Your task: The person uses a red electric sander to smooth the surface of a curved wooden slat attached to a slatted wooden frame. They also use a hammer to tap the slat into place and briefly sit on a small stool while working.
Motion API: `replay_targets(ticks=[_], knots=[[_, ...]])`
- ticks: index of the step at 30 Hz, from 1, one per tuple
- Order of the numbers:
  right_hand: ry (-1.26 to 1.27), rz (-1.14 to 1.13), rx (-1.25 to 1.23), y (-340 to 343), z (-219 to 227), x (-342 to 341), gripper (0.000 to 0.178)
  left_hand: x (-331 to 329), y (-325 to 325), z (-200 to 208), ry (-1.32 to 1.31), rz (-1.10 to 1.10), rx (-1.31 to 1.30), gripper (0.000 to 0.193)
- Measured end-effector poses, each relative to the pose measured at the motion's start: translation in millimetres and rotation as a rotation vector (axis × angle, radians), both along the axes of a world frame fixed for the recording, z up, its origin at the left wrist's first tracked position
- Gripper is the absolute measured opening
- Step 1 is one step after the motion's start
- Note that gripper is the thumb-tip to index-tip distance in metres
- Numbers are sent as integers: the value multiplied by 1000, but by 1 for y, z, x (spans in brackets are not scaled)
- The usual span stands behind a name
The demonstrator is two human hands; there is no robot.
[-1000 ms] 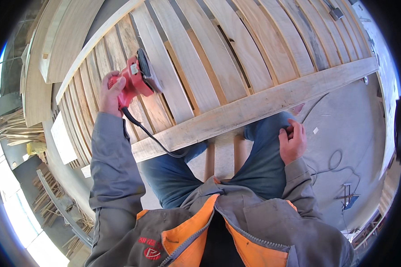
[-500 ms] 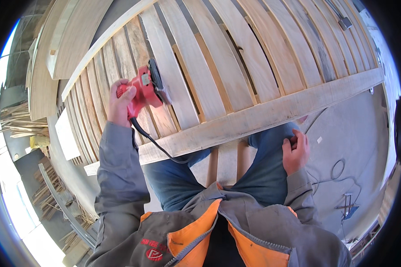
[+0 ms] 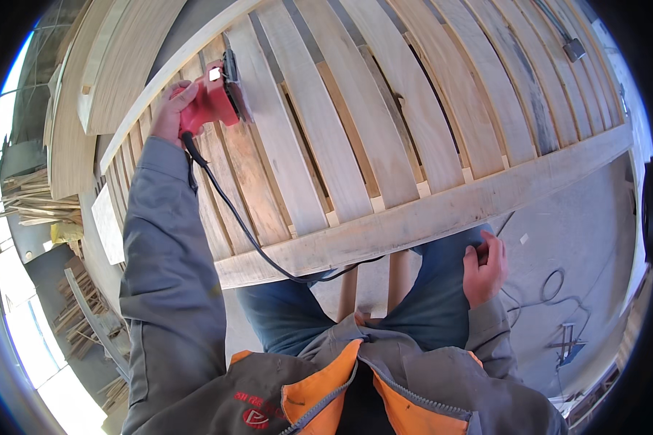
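Observation:
A red electric sander (image 3: 212, 101) is in my left hand (image 3: 173, 109), its fingers and thumb wrapped round the rear grip. The sander is tilted on its side, with its dark sanding pad against one pale slat of a slatted wooden frame (image 3: 413, 212). From its back end a black cord (image 3: 232, 212) curves down over the near rail toward my legs. Beside my right knee, my right hand (image 3: 484, 270) lies against the trouser leg, fingers loosely curled in, with nothing seen in it.
Large curved wooden panels (image 3: 127, 61) lean at the far left. Piles of thin wood strips (image 3: 43, 199) lie below them. A metal-ended tool (image 3: 573, 49) rests on the slats at the far right. Loose cable (image 3: 553, 286) coils on the floor to the right.
My left hand has carried the sander away from me and slightly left along the slat, drawing the cord longer. My right hand has hardly moved.

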State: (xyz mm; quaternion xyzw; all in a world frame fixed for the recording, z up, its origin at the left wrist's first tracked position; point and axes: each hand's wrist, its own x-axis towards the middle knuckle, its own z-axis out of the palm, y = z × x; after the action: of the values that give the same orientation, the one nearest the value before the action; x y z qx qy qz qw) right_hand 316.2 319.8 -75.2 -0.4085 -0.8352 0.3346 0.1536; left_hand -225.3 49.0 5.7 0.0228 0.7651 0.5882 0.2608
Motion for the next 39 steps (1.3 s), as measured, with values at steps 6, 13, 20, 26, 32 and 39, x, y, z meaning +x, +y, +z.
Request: replay_targets(ticks=[6, 13, 20, 26, 32, 39], knots=[[-7, -16, -39, 0, 0, -3, 37, -25, 12, -1, 36, -12, -16, 33], [8, -27, -53, 3, -3, -8, 35, -48, 18, 2, 49, -48, -45, 31], [-27, -40, -72, 4, 0, -11, 32, -74, 29, 0, 64, -33, -29, 29], [-20, -80, -71, 5, -7, -11, 33, -94, 38, -1, 66, -36, -45, 31], [-51, -75, -93, 7, -5, -14, 33, -113, 43, -3, 87, -43, -62, 36], [-56, -94, -145, 9, -8, -16, 25, -126, 48, -3, 45, -39, -55, 35]])
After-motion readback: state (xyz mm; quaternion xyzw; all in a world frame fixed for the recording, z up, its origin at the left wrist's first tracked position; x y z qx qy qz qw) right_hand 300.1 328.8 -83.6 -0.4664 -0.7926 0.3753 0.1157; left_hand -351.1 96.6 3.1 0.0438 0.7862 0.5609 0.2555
